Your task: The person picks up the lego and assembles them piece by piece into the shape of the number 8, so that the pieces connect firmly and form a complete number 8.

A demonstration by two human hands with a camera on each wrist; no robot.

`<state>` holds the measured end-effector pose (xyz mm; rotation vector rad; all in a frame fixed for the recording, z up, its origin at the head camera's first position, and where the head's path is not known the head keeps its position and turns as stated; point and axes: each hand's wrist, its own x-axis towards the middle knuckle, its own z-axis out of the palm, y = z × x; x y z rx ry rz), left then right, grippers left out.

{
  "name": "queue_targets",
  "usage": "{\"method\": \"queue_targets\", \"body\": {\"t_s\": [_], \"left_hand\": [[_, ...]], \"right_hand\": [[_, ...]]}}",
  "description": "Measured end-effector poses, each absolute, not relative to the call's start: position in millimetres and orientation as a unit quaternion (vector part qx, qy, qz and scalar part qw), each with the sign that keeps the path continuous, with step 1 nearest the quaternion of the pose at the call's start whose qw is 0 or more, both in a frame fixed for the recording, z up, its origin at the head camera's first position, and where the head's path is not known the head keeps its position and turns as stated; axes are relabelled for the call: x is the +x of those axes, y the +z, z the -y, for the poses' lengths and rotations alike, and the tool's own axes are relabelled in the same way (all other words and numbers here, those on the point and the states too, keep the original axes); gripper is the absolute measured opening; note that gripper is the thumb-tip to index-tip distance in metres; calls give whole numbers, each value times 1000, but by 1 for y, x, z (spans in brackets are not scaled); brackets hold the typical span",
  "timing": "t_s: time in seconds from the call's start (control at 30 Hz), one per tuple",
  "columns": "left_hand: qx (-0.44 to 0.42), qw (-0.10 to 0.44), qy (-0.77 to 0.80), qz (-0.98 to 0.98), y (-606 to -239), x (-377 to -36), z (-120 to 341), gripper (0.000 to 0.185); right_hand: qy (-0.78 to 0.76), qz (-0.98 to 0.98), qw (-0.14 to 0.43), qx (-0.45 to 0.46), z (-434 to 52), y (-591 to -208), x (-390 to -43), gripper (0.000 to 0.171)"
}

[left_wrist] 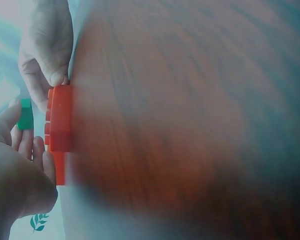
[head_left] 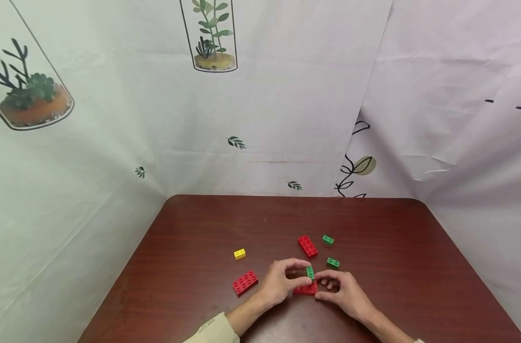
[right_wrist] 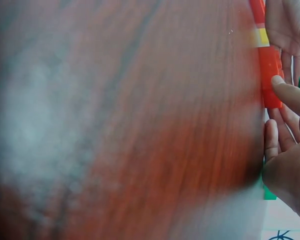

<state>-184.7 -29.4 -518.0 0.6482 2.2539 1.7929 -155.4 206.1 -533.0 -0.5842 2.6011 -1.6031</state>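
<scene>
Near the front middle of the dark wooden table (head_left: 200, 224), both hands meet over a red brick (head_left: 306, 288) that lies flat. My left hand (head_left: 281, 281) pinches a small green brick (head_left: 310, 272) just above the red one. My right hand (head_left: 343, 290) grips the red brick's right end between thumb and fingers. In the left wrist view the red brick (left_wrist: 60, 125) stands against the table edge-on, with the green brick (left_wrist: 25, 114) beside my left hand's fingers (left_wrist: 25, 150). The right wrist view shows the red brick (right_wrist: 270, 80) under my right hand's thumb (right_wrist: 290, 92).
Loose bricks lie around the hands: a red one (head_left: 245, 282) to the left, a yellow one (head_left: 240, 254) behind it, another red one (head_left: 307, 246) and two small green ones (head_left: 327, 239) (head_left: 332, 262) further back. Printed cloth walls (head_left: 114, 143) enclose the table.
</scene>
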Motion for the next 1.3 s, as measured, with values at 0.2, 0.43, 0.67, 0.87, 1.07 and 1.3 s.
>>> {"method": "queue_targets", "body": {"t_s": [0.2, 0.43, 0.67, 0.87, 1.07, 1.3], "left_hand": [[242, 94, 588, -766, -523, -186, 26, 32], [247, 85, 581, -771, -525, -184, 24, 30], [250, 93, 582, -768, -527, -182, 23, 30], [251, 80, 567, -780, -528, -181, 23, 30], [254, 65, 553, -791, -529, -180, 22, 30], [257, 58, 548, -794, -529, -179, 21, 30]], "right_hand": [[-514, -838, 15, -183, -206, -534, -157, 33], [-512, -837, 1, -191, -207, -534, -157, 32], [-518, -832, -7, -197, -206, -534, -156, 31], [-517, -832, -12, -199, -206, -535, -156, 31], [-517, -831, -20, -206, -206, -536, -155, 31], [-514, -831, -34, -213, -206, -537, -155, 31]]}}
